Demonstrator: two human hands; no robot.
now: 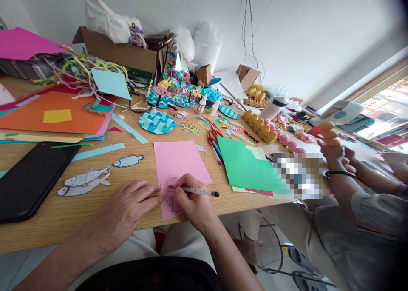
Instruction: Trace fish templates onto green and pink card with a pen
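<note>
A pink sheet of paper [178, 159] lies on the wooden table near its front edge, with fish outlines drawn on its lower left part. My right hand [194, 201] is closed round a pen [200, 191], whose tip touches the paper at the upper fish drawing. Flat on the table, my left hand [134, 201] has its fingers stretched out, the fingertips resting on the sheet's left edge. Beyond the left hand lie paper fish cutouts [84, 181] and a smaller fish cutout [128, 160].
A black phone [35, 176] and stacked coloured paper [25, 108] lie left. Green paper [247, 163], markers [215, 150] and red scissors [215, 132] are right. Glue bottles [202, 104] and fish crafts [174, 93] stand behind. At far right, another person's hands [334, 155] hold an orange-tan piece.
</note>
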